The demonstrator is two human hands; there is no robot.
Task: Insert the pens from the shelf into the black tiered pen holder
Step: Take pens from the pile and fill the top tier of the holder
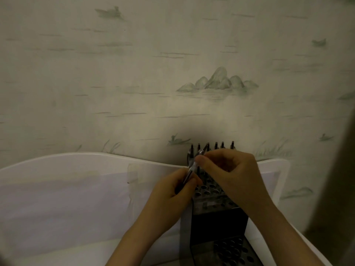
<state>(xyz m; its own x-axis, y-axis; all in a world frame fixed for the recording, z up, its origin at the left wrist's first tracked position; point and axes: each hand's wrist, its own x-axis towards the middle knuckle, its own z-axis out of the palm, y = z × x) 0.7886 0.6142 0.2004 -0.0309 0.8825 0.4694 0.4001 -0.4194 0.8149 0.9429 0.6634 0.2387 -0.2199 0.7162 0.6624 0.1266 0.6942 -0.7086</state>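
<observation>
Wall (134,73): pale wallpaper fills the upper two thirds of the frame, printed with faint green hills, reeds and small boats.
Shelf (67,198): a white surface with a raised, curved rim runs across the lower half, from the left edge to right of centre. A piece of clear tape sits on it near the middle.
Pen holder (217,223): the black tiered pen holder stands on the shelf at lower centre, right in front of you. Its stepped tops are pierced with round holes; one tier shows between your hands and another at the bottom edge.
Right hand (232,173): your right hand is just right of centre, above the holder's upper tiers. Its fingers are curled and the thumb and fingertips pinch the upper end of a pen.
Left hand (172,194): your left hand is just left of the holder, fingers curled around the lower end of the same pen.
Held pen (193,167): a slim, clear-barrelled pen, tilted between both hands over the holder.
Seated pens (216,145): a row of dark pen tops stands upright in the holder's back tier, against the wall, just above your right hand.
</observation>
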